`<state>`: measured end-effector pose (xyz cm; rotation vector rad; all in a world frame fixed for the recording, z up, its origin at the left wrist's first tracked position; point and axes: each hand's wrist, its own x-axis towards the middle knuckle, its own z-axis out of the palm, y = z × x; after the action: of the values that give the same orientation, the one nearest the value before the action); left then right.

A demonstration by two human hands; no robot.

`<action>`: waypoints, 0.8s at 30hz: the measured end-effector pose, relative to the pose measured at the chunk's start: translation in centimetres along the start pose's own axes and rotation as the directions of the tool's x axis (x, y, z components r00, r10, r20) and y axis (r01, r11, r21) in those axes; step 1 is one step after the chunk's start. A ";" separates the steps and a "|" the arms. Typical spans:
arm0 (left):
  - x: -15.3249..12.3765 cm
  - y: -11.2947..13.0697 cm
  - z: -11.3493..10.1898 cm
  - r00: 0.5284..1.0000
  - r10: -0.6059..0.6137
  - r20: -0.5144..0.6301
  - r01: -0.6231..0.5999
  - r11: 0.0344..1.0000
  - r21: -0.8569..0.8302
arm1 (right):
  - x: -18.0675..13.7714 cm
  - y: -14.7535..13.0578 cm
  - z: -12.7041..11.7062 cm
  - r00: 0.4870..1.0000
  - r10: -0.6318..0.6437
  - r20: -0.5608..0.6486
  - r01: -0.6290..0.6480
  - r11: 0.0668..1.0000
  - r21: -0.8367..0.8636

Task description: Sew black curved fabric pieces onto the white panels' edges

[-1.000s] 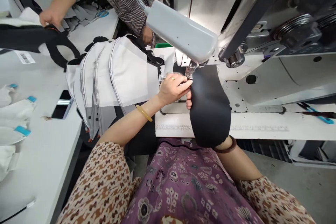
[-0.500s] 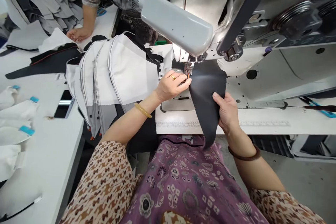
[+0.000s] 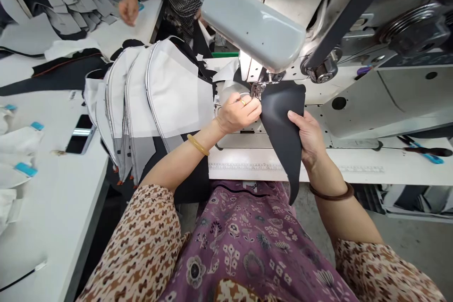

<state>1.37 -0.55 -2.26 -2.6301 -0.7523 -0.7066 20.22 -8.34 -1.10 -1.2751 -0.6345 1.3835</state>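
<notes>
A black fabric panel (image 3: 283, 125), perhaps leather-like, lies under the presser foot (image 3: 257, 90) of a sewing machine, its lower point hanging over the table's front edge. My right hand (image 3: 309, 137) grips the panel's right edge, thumb on top and fingers underneath. Close in front of the presser foot, my left hand (image 3: 239, 112) is closed in a pinch at the panel's left edge. What its fingertips hold is hidden. To the left of that hand spreads a stack of white-and-grey sewn pieces (image 3: 180, 89) with dark edging.
A grey lamp head (image 3: 253, 23) hangs above the needle area. A ruler strip (image 3: 244, 167) runs along the table front. On the left table (image 3: 53, 207) lies a phone (image 3: 80, 134). Blue-handled snips (image 3: 426, 151) lie at right. Across the table, a co-worker's hand (image 3: 129, 9) hovers near grey pieces.
My left fingers have curled in tighter; an orange bit seen at their tips is now hidden. The co-worker's hand has lifted off the table. The view has shifted slightly.
</notes>
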 end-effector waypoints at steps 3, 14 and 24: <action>0.2 0.2 0.0 0.999 -0.008 -0.046 0.008 1.000 -0.006 | 0.0 -0.6 0.1 1.000 0.004 0.028 -0.005 1.000 0.008; -0.8 0.4 -0.4 1.000 0.005 0.002 -0.005 0.994 -0.112 | 1.2 0.0 -0.8 0.999 -0.051 0.004 0.052 0.995 -0.088; -1.7 0.5 -0.6 0.998 0.027 -0.065 -0.026 1.000 0.013 | 4.0 -0.9 -0.3 0.989 -0.148 0.009 0.147 0.971 -0.191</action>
<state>0.20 -1.91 -2.79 -2.5880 -0.7002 -0.7741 21.52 -4.46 -1.77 -1.3530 -0.8579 1.2191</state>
